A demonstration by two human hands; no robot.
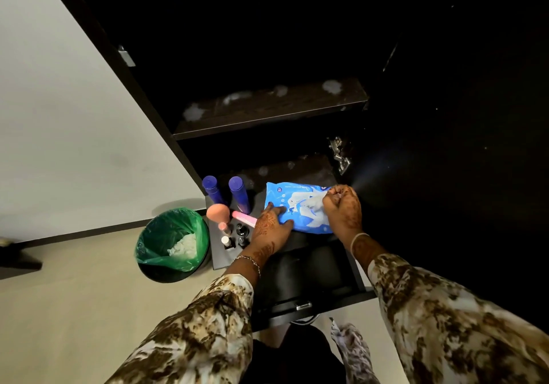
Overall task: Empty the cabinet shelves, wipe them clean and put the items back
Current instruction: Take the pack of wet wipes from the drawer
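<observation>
**Wipe pinched at the pack**

The left hand is lying flat, fingers straight, pressing the blue pack onto the dark ledge. Just right of it, the right hand is curling tight, pinching a white wipe sticking out of the pack's middle. Left of the left hand, two blue bottles and a peach sponge are standing. Above both hands, the shelf is showing white smudges.

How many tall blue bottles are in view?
2 blue bottles: one at the far left, the other between it and the wipes pack. Dark areas may hide more.
</observation>
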